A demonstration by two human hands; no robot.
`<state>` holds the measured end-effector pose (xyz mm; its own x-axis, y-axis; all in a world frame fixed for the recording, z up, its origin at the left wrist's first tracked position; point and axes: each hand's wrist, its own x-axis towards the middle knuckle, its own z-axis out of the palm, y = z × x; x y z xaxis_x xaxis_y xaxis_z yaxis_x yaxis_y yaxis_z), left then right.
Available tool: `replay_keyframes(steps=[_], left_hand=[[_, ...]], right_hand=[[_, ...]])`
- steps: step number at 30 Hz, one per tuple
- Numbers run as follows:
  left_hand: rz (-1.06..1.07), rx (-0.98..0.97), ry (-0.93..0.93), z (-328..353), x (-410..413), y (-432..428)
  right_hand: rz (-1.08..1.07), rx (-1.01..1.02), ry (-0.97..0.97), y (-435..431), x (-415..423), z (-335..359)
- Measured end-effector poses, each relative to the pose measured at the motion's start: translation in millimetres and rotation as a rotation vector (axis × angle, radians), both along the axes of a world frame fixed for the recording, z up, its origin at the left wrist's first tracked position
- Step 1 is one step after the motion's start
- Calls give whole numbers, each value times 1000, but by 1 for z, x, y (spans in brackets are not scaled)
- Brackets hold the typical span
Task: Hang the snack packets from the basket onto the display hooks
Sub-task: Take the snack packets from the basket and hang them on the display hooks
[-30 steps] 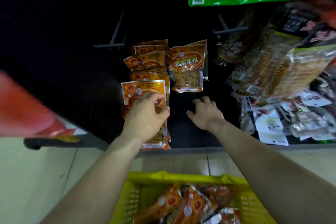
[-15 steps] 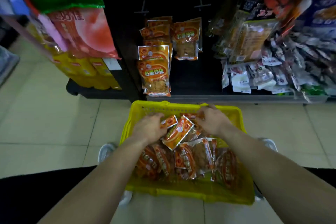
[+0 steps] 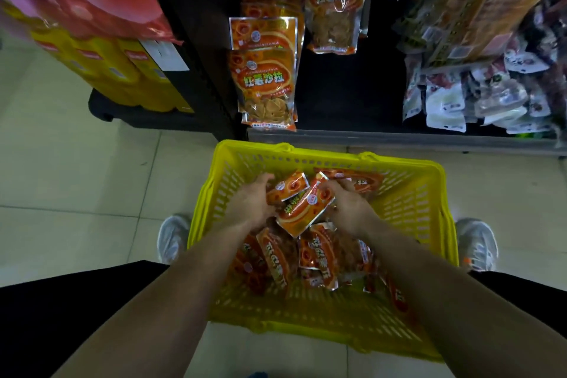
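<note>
Reaching into the basket (image 3: 441, 224), the left hand (image 3: 250, 204) gripped a snack packet (image 3: 290, 187); the right hand (image 3: 351, 210) pinched a second packet (image 3: 302, 212) by its edge.

A shop aisle — a tall black display rack (image 3: 337, 95) at 12 o'clock carries rows of identical orange foil snack packets (image 3: 264, 86), with white and clear sealed pouches (image 3: 451, 101) crowded at 2 o'clock. Stacked yellow cartons (image 3: 122, 70) stand at 10 o'clock; a yellow plastic mesh shopping basket (image 3: 423, 209) sits on pale floor tiles (image 3: 76, 178).

Head camera, steeply down onto basket (image 3: 429, 218)
</note>
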<state>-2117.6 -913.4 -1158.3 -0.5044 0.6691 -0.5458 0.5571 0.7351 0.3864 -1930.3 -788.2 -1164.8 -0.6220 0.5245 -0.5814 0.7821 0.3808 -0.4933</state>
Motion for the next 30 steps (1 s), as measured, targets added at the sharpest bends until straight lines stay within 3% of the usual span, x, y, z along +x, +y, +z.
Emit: replay_keyframes(steps=[4,10,13,17,22,30], left_hand=[[-43,-3,15,-6,-6,-3],[7,91,74,-3,-11,0],[-30,37,53,-3,-14,2],[-126,-73,33,-10,-14,3],[-113,-30,102,-16,-14,9],[173,255,-234,-1,-28,4]], right_hand=[[-76,-29,72,1,-5,-7],[-3,7,54,4,-2,-1],[23,-2,75,3,-4,0],[-111,-2,176,3,-13,-5],[-132,63,221,6,-20,3],[65,335,224,10,-37,6]])
